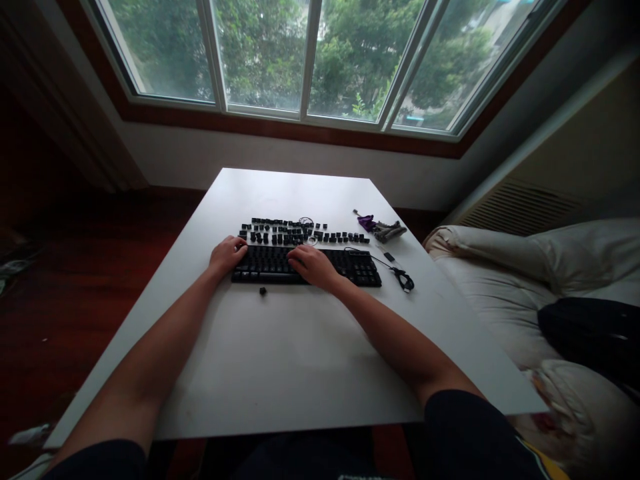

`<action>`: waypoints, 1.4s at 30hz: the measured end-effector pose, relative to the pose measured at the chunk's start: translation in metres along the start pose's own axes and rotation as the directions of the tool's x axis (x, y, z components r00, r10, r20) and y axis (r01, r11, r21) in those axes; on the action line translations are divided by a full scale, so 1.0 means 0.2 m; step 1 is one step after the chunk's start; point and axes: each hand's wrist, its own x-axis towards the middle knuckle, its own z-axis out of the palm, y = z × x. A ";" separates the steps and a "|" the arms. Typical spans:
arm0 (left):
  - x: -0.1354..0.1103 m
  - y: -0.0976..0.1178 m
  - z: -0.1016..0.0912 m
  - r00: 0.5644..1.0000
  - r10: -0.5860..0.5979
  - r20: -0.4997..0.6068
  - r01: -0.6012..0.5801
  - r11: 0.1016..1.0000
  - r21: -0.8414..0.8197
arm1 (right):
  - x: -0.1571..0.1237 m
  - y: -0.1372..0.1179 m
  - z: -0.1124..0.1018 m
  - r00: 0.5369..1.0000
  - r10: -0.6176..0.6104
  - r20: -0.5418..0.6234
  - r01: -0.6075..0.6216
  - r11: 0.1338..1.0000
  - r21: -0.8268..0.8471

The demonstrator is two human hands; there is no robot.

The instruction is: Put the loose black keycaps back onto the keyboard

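A black keyboard [270, 274] lies across the white table in front of me. At its left end is my left hand [229, 255], with bent fingers closed on the upper left corner. My right hand [315, 265] rests over the middle of the keyboard; its fingers are drawn together at the keys, and anything between the fingertips is too small to make out. Behind the keyboard, loose black keycaps [293, 231] stand in rows. Among them lie thin wire loops [306, 221]. One single keycap [263, 291] sits on the near side of the keyboard.
To the right, a black coiled cable [403, 278] lies beside a small dark piece [389, 257]. Farther back are a grey cloth bundle [390, 231] and a purple cloth [366, 222]. A pale sofa [480, 280] stands right of the table [300, 367], and a window is beyond.
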 end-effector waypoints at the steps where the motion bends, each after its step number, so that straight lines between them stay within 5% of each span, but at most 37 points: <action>1: 0.00 -0.01 0.00 1.000 0.003 -0.002 -0.003 1.000 -0.003 | 0.00 -0.05 0.03 0.998 -0.057 0.033 0.056 0.998 0.033; 8: -0.01 -0.05 0.00 0.999 0.026 -0.018 -0.027 0.999 -0.024 | -0.01 -0.30 0.24 0.947 -0.256 0.193 0.271 0.961 -0.058; 16: -0.02 -0.04 -0.02 1.000 -0.002 -0.007 0.002 1.000 -0.017 | 0.03 -0.34 0.31 0.918 -0.284 0.277 0.329 0.936 -0.130; 25: 0.00 -0.04 0.01 1.000 0.020 -0.013 -0.020 1.000 -0.012 | 0.00 -0.30 0.19 0.992 -0.091 0.093 0.066 0.966 0.249; 42: 0.01 0.00 0.02 1.000 0.021 -0.006 -0.021 1.000 -0.011 | -0.01 -0.23 0.05 0.994 0.082 0.070 -0.103 0.906 0.410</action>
